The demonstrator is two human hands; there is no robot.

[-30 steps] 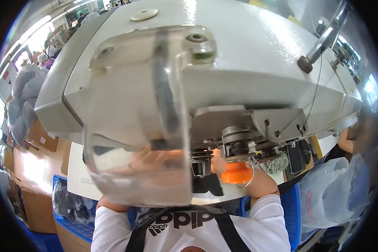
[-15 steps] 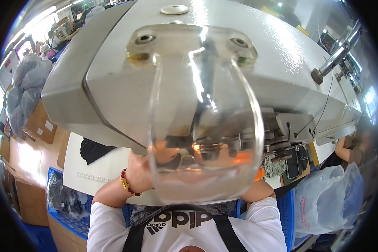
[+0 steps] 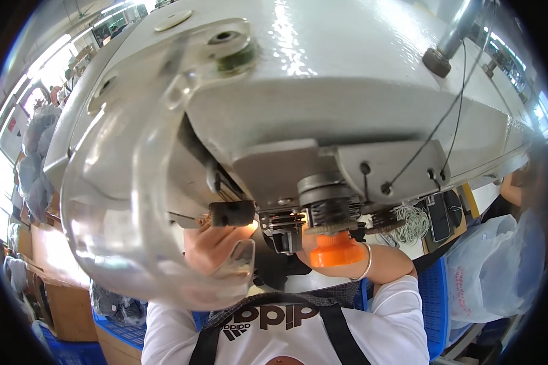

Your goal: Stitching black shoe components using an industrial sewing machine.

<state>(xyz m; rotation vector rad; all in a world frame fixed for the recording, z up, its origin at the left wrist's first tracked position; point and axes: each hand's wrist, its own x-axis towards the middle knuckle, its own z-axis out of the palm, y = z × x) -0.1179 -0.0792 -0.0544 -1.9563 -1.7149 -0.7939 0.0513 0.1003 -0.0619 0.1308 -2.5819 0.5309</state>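
A pale sewing machine head [image 3: 323, 112] fills the upper view. Below its tension discs, beside the needle area, my left hand [image 3: 212, 246] shows partly through a clear plastic guard [image 3: 119, 207]. Its fingers are drawn together at the edge of a piece of black fabric [image 3: 271, 264]. On the other side of the needle area, my right hand [image 3: 309, 254] is mostly covered by an orange knob [image 3: 335, 250] and machine parts, its fingers hidden. A pale bangle [image 3: 366, 263] circles that wrist. A small light glows by the left fingertips.
To the right lie a bundle of pale cord [image 3: 410, 225] and a dark phone [image 3: 439, 218]. Blue crates [image 3: 435, 304] stand at both sides, with a clear plastic bag [image 3: 490, 267] at the right one. Boxes and bagged goods stack at far left. Threads cross the upper right.
My viewpoint has shifted, so the guard appears farther left and the knob and needle area show more plainly. The left wrist's beaded bracelet is now out of sight; the right bangle has appeared.
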